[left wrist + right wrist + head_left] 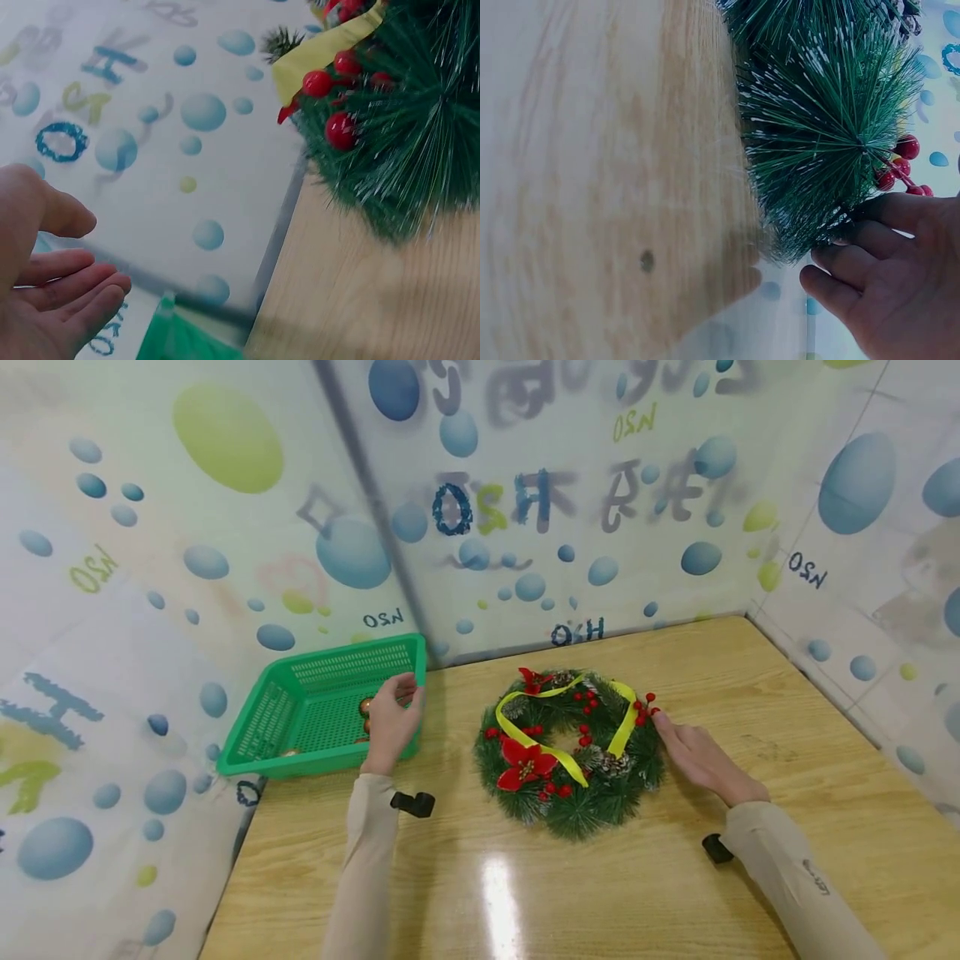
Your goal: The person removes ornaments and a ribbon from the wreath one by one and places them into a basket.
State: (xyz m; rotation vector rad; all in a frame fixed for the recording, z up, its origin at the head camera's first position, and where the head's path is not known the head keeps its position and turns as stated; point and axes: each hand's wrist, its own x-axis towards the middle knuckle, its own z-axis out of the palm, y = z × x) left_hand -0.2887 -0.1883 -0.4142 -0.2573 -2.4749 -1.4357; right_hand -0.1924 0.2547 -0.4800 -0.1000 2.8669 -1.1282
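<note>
A green Christmas wreath point(573, 818) lies on the wooden table, trimmed with red poinsettia flowers, red berries, pine cones and a yellow ribbon. At its right edge, beside a cluster of berries point(642, 708), is my right hand point(697, 756). In the right wrist view, that hand's fingertips touch the wreath's needles point(832, 142), fingers fairly straight. My left hand point(393, 718) hovers over the right side of a green plastic basket point(258, 727). Its fingers are loosely bent with nothing between them in the left wrist view. Small shiny orange-red balls point(366, 706) lie in the basket, partly hidden by the hand.
The wooden table point(600, 893) runs up to walls covered by a bubble-printed sheet point(525, 585) at the back, left and right. The basket stands in the back left corner, left of the wreath.
</note>
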